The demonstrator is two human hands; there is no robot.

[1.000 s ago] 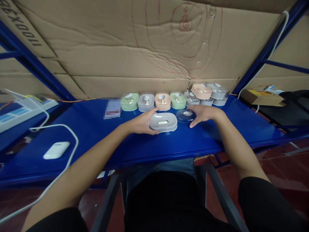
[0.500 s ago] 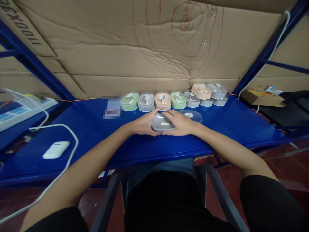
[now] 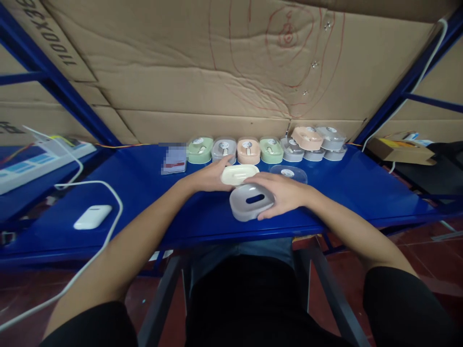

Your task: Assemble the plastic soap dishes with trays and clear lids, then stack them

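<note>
The step in hand seems to be parting two pieces: the left hand [image 3: 212, 176] holds the cream tray [image 3: 237, 175], the right hand [image 3: 287, 194] grips the grey shell [image 3: 240, 203] nearer the body, over the table [image 3: 202, 217]; the next move calls for steady fingers on both

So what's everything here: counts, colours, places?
Slotted shell: one, grey, in right hand
Tray: one, cream, in left hand
Loose lid: one, clear, behind right hand
Boxes: two green, two peach, five grey, along back
Blurred slab: one, bluish, left of boxes
Case: one, white, left
Power strip: one, white and blue, far left
Cables: several, mostly white, both sides
Carton: one, brown, far right
Cardboard: several, brown, behind
Table: one, blue, centre
Floor: red, below
Hands: two, bare, centre
Sleeves: two, black, bottom
</note>
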